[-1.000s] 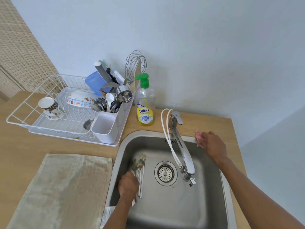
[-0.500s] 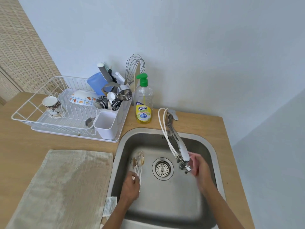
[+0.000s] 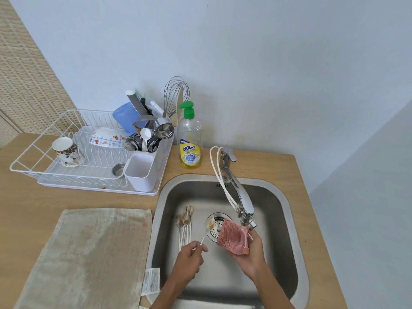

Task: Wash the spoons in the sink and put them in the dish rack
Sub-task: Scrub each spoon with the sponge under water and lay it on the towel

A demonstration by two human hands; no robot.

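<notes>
left grip [image 3: 189, 256] pinches spoon [image 3: 210, 224] by handle tip, bowl free for scrubbing — right grip [image 3: 250, 253] wraps pink scrubber [image 3: 231, 238] under faucet [image 3: 244, 208], likely wetting it.

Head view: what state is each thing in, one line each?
White spoon, soiled, held over the drain.
Left hand, pinching the white spoon's handle.
Right hand, holding the pink scrubber.
Metal spoons, lying in the sink.
Soap bottle, upright, mostly empty.
Cup, on its side in the rack.

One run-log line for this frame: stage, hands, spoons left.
stage: washing | left hand: grips soiled white spoon by handle | right hand: holds pink mesh scrubber below faucet | metal spoons: lying in sink
</notes>
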